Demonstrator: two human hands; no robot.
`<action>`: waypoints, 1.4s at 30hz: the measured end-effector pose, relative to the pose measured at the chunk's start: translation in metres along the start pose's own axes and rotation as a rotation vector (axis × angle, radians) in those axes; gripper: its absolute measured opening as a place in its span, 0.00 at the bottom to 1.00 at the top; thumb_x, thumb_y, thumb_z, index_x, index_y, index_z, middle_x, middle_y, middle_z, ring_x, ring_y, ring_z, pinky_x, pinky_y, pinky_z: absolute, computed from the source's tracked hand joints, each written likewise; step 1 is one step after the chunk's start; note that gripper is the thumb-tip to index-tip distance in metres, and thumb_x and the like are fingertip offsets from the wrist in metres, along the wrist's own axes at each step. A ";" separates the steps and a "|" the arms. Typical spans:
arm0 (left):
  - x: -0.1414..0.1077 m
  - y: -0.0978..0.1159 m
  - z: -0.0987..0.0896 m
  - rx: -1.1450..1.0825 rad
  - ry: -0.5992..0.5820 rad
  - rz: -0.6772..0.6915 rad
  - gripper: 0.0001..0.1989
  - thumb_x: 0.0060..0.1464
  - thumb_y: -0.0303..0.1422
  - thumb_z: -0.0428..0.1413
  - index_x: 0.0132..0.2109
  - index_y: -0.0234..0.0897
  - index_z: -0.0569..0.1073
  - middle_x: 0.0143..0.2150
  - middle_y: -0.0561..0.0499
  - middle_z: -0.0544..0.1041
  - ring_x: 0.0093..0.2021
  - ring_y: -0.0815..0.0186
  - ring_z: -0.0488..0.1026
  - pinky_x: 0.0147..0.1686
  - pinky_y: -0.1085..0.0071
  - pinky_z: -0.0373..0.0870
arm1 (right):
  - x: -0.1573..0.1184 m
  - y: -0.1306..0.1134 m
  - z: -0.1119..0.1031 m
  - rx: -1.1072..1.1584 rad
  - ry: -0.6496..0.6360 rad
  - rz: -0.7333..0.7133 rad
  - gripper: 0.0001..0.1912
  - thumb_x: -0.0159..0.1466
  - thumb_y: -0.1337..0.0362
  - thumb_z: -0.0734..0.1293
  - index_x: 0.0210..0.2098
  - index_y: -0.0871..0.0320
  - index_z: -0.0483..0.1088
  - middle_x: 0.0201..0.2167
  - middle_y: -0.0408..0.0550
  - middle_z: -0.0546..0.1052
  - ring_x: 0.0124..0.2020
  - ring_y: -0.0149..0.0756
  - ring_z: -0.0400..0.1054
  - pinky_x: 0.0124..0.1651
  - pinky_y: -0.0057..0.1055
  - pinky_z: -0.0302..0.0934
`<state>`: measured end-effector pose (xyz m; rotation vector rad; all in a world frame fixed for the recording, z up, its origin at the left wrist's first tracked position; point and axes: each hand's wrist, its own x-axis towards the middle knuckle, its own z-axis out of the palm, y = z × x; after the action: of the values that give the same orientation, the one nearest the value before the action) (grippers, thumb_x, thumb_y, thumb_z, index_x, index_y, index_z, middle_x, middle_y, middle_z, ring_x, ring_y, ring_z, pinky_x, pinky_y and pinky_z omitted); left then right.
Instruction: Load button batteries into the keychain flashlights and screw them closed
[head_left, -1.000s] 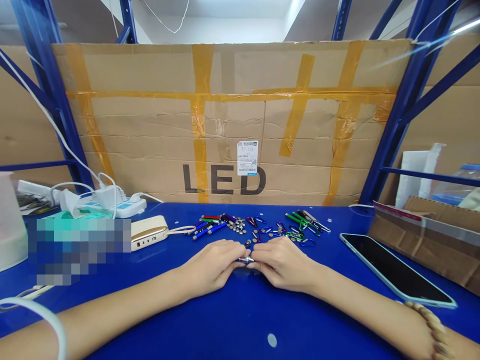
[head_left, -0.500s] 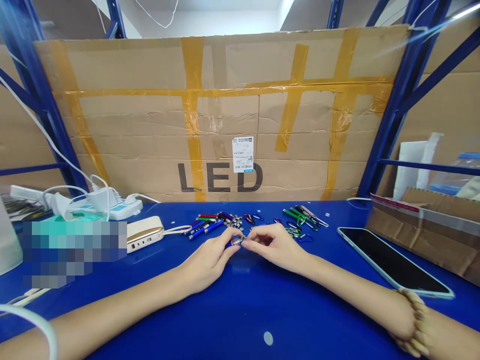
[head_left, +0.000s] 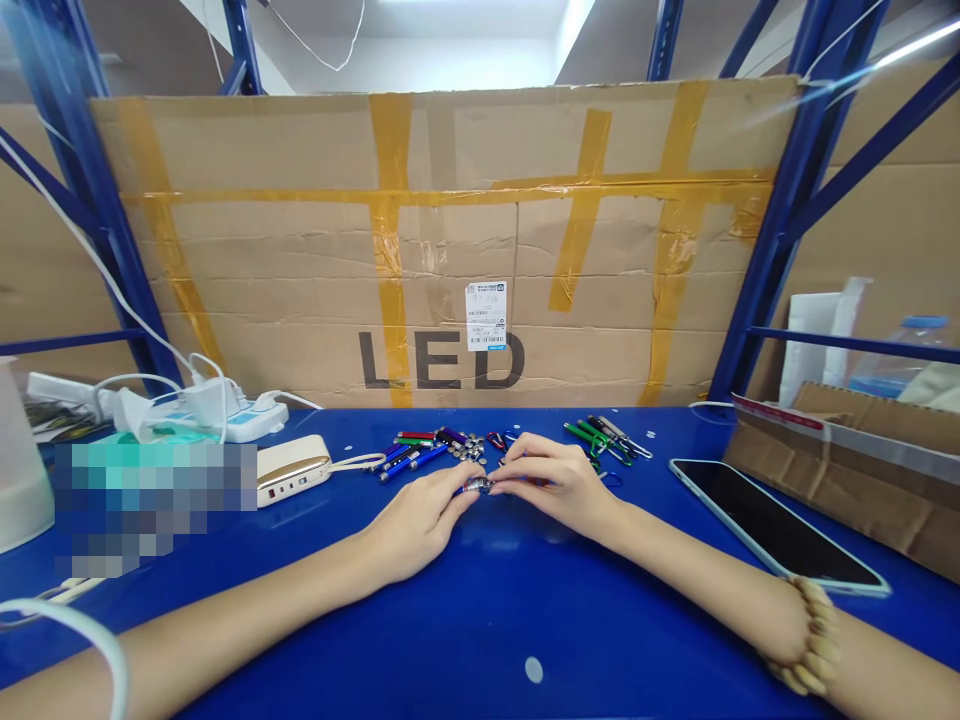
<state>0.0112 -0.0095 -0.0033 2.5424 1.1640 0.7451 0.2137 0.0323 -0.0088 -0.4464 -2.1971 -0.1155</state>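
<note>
My left hand (head_left: 429, 515) pinches a small silvery cylinder (head_left: 475, 485) with some blue on it between thumb and fingers. From the other side, the fingertips of my right hand (head_left: 556, 485) close on the cylinder's right end, its other fingers stretched over the top. What lies between the right fingertips is too small to make out. Just beyond the left hand lie several blue, red, green and purple pen-like tubes (head_left: 405, 458) and a cluster of small round silvery pieces (head_left: 466, 447). Behind the right hand are green and dark tubes (head_left: 592, 436) with carabiner clips (head_left: 637, 447), partly hidden.
A phone (head_left: 772, 520) lies at right, beside an open cardboard box (head_left: 832, 470). On the left are a white power bank (head_left: 294, 468), a power strip (head_left: 255, 420) with cables, and a white container (head_left: 19, 470). A large cardboard sheet (head_left: 315, 260) stands across the back.
My right fingers have straightened and spread above the cylinder, while thumb and fingertip stay at its end. The left hand keeps its pinch. The camera view has shifted slightly.
</note>
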 end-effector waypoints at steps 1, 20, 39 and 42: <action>0.000 0.000 0.000 0.002 -0.013 0.011 0.11 0.62 0.34 0.39 0.47 0.41 0.63 0.45 0.50 0.72 0.45 0.64 0.69 0.44 0.67 0.64 | 0.000 0.000 0.000 0.004 -0.012 0.012 0.12 0.61 0.57 0.63 0.32 0.57 0.75 0.28 0.46 0.72 0.27 0.26 0.65 0.30 0.23 0.61; -0.005 -0.001 0.001 0.118 -0.114 0.219 0.06 0.61 0.32 0.40 0.36 0.38 0.58 0.34 0.49 0.69 0.33 0.66 0.69 0.33 0.72 0.64 | -0.004 -0.017 -0.004 -0.434 -0.367 -0.312 0.16 0.65 0.70 0.52 0.32 0.62 0.69 0.26 0.45 0.69 0.19 0.26 0.61 0.21 0.27 0.49; -0.002 0.001 0.001 -0.025 -0.084 -0.005 0.07 0.60 0.34 0.42 0.42 0.40 0.62 0.42 0.50 0.73 0.42 0.63 0.71 0.40 0.67 0.66 | 0.001 -0.009 0.005 0.191 -0.362 0.318 0.17 0.64 0.58 0.58 0.29 0.59 0.73 0.26 0.44 0.71 0.27 0.28 0.64 0.32 0.25 0.56; -0.001 0.002 0.002 -0.025 -0.081 -0.024 0.07 0.60 0.34 0.42 0.43 0.40 0.62 0.42 0.50 0.74 0.42 0.63 0.71 0.40 0.67 0.67 | 0.001 -0.009 0.004 0.189 -0.366 0.328 0.19 0.65 0.56 0.57 0.29 0.59 0.73 0.25 0.43 0.70 0.26 0.28 0.63 0.31 0.25 0.55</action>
<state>0.0132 -0.0116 -0.0039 2.5095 1.1495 0.6400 0.2069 0.0250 -0.0092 -0.7597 -2.4231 0.3757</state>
